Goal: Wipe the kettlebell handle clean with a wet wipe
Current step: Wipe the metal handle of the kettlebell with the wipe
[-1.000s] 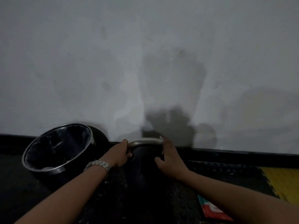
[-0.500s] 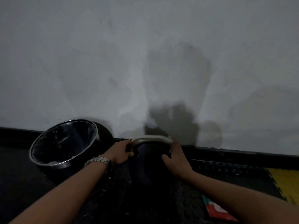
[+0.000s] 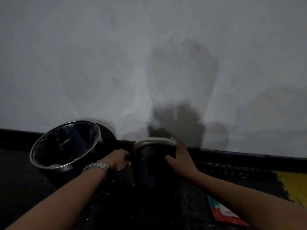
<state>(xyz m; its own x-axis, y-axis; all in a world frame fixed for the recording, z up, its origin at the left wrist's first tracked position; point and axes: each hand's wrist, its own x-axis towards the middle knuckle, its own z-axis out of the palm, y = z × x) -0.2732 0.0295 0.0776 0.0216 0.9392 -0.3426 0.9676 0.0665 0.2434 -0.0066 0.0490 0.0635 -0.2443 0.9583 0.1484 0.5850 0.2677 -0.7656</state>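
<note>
I saw the kettlebell standing on the dark studded floor mat, close against the black skirting at the foot of the grey wall. Its body was nearly lost in the gloom — only the pale metal handle showed clearly, arching over the top.

My left hand sat at the left foot of the handle, fingers curled inward beside the kettlebell's shoulder; whether it was actually clenched on the metal I could not tell, the light being too poor. A metal watch ringed that wrist.

My right hand lay against the right end of the handle, fingers extended upward along the bend and thumb spread out toward the kettlebell's body. A sliver of something pale showed at the fingertips there, possibly the wet wipe, though I could not make it out for certain.

Left of the kettlebell stood a round bin with a shiny rim and a dark liner, tilted toward me. Right of the kettlebell and nearer to me, a red-and-teal packet lay flat on the mat — partly hidden under my right forearm. Further right of it, a yellow mat tile joined the dark one.
</note>
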